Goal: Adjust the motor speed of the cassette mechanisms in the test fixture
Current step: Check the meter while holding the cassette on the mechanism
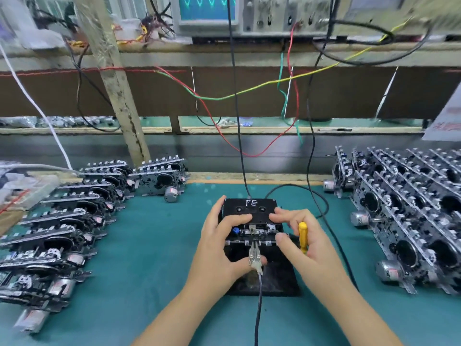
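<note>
A black test fixture sits at the centre of the green mat with a cassette mechanism mounted in it. A black test cassette marked "FE" lies in the mechanism. My left hand wraps the fixture's left side, fingers on the cassette and thumb beside the clip connector on a grey cable. My right hand holds a small yellow screwdriver while its fingertips rest on the cassette and the mechanism's right edge.
Rows of cassette mechanisms lie at the left and stand stacked at the right. An oscilloscope showing a sine trace sits on the shelf above. Red, green, yellow and black wires hang down to the fixture.
</note>
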Action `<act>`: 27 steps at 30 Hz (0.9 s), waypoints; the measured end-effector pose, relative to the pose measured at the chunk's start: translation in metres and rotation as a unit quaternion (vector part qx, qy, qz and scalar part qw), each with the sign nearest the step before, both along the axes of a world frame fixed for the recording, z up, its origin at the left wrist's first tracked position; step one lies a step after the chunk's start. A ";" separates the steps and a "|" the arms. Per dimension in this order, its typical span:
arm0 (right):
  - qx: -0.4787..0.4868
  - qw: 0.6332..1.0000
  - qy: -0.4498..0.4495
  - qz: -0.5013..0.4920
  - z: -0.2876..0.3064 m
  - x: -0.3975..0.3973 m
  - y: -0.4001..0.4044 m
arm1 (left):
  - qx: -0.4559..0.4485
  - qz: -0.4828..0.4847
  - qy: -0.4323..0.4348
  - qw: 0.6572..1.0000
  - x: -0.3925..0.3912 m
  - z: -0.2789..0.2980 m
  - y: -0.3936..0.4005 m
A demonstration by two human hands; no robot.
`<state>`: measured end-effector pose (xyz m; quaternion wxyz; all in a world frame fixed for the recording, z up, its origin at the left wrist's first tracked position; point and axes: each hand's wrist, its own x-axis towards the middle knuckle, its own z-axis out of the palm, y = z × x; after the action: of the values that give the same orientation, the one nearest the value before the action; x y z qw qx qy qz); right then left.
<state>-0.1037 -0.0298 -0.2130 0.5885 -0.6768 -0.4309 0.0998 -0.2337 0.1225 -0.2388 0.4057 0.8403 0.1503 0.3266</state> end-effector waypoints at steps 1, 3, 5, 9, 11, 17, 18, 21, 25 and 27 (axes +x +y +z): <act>-0.003 1.000 0.003 -0.001 -0.002 0.000 0.000 | 0.003 0.000 -0.003 1.000 0.000 -0.002 0.000; -0.013 1.000 0.000 -0.008 -0.005 0.001 0.001 | 0.002 0.000 -0.007 1.000 0.000 -0.004 0.001; -0.015 1.000 0.001 -0.019 -0.006 0.003 0.003 | 0.005 0.001 -0.005 1.000 0.002 -0.003 0.003; 0.001 1.000 0.018 -0.026 -0.001 -0.001 0.005 | 0.008 0.002 0.003 1.000 0.003 0.004 0.000; -0.004 1.000 0.011 -0.024 -0.002 0.000 0.006 | -0.001 0.002 0.006 1.000 0.003 0.006 -0.001; -0.019 0.999 -0.017 -0.025 -0.004 0.003 0.005 | -0.002 0.005 0.002 1.000 0.003 0.004 0.000; -0.017 0.999 -0.017 -0.026 -0.004 0.002 0.005 | -0.003 0.006 0.000 1.000 0.003 0.004 0.000; -0.020 0.999 -0.020 -0.028 -0.003 0.001 0.005 | -0.009 0.005 0.001 1.000 0.002 0.005 0.000; -0.017 0.999 -0.024 -0.034 -0.002 -0.001 0.005 | -0.009 0.003 0.014 1.000 0.002 0.007 -0.001; -0.013 0.999 -0.024 -0.036 -0.002 -0.003 0.005 | -0.005 0.006 0.019 1.000 0.001 0.008 -0.001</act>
<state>-0.1065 -0.0249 -0.2147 0.5722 -0.7018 -0.4188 0.0684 -0.2324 0.1210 -0.2310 0.4047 0.8436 0.1645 0.3123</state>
